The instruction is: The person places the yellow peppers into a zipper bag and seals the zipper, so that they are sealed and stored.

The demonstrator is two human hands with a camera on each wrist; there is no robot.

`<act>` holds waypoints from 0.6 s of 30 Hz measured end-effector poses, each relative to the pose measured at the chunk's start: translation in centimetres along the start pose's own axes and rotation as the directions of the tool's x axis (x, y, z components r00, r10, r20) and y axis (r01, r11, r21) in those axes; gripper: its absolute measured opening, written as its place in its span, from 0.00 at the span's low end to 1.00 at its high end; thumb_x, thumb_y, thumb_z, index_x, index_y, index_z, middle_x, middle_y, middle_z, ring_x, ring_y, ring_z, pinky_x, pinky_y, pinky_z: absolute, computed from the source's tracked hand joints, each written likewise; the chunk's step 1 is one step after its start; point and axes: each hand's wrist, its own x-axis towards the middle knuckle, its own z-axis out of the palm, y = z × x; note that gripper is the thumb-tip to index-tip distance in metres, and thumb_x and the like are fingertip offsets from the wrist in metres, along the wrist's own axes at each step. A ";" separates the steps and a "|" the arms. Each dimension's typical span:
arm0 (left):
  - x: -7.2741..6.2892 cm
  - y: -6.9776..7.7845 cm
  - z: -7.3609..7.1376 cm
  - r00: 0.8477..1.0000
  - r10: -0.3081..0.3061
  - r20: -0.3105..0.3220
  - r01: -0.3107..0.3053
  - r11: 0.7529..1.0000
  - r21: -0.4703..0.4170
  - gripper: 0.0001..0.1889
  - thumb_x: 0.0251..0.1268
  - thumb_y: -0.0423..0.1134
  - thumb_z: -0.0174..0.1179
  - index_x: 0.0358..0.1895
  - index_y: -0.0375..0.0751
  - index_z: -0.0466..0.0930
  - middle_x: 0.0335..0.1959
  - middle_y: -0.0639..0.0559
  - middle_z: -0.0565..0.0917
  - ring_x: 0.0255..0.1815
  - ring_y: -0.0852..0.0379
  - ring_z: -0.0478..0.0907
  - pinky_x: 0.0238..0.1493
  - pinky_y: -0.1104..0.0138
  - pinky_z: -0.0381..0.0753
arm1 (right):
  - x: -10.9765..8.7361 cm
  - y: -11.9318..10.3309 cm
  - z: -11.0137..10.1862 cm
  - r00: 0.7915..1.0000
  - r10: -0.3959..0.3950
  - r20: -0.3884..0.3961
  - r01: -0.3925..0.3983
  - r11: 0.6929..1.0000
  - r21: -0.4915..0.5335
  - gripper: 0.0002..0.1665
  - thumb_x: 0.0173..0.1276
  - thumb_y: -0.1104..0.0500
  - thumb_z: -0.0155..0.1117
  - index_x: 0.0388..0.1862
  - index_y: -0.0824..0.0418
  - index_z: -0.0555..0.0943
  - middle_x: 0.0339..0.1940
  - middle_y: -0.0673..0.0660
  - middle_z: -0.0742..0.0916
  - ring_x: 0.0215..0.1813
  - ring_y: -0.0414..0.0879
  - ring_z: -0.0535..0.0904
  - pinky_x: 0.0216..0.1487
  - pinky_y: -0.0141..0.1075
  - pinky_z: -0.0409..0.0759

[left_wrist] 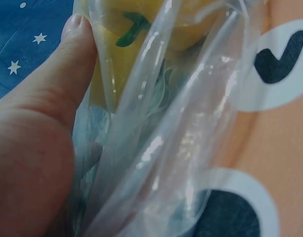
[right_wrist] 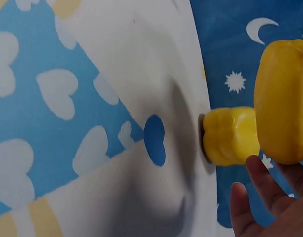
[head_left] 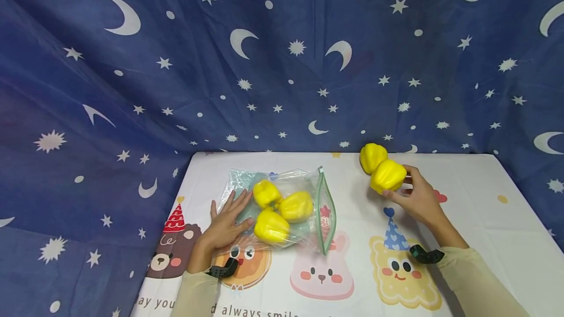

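My right hand point(head_left: 418, 200) grips a yellow bell pepper point(head_left: 388, 176) between thumb and fingers, raised above the tabletop; the right wrist view shows the same pepper point(right_wrist: 282, 103) at its right edge. Just behind it, a second yellow bell pepper point(right_wrist: 230, 136) stands on the table near the back edge. With fingers spread, my left hand point(head_left: 225, 225) rests on the left side of a clear zip bag point(head_left: 304, 235). Three yellow bell peppers point(head_left: 271, 226) lie inside the bag. Its green-edged mouth point(head_left: 330, 202) gapes toward the right. In the left wrist view, a green stem point(left_wrist: 133, 30) shows through the plastic.
A white tablecloth point(head_left: 348, 219) printed with cartoon figures covers the table. Dark blue cloth point(head_left: 282, 62) with moons and stars hangs behind the table and along its left side. Each wrist wears a black band point(head_left: 426, 254).
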 end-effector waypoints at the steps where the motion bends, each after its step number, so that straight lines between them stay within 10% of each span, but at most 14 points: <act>1: 0.0 0.0 0.0 1.000 0.000 0.000 0.000 1.000 0.000 0.39 0.73 0.58 0.57 0.83 0.63 0.51 0.84 0.52 0.54 0.86 0.37 0.41 0.70 0.26 0.18 | -0.1 -0.1 0.1 1.000 -0.008 0.005 0.009 1.000 -0.008 0.54 0.62 0.42 0.75 0.76 0.66 0.60 0.70 0.70 0.75 0.64 0.66 0.74 0.59 0.62 0.79; 18: 0.0 -0.1 0.0 1.000 0.000 -0.004 0.000 1.000 -0.001 0.39 0.73 0.58 0.58 0.83 0.64 0.51 0.84 0.51 0.54 0.86 0.36 0.41 0.70 0.25 0.19 | -1.3 -2.0 2.3 0.974 -0.147 0.171 0.145 0.989 0.025 0.49 0.58 0.47 0.80 0.72 0.60 0.66 0.58 0.63 0.82 0.49 0.54 0.83 0.49 0.48 0.87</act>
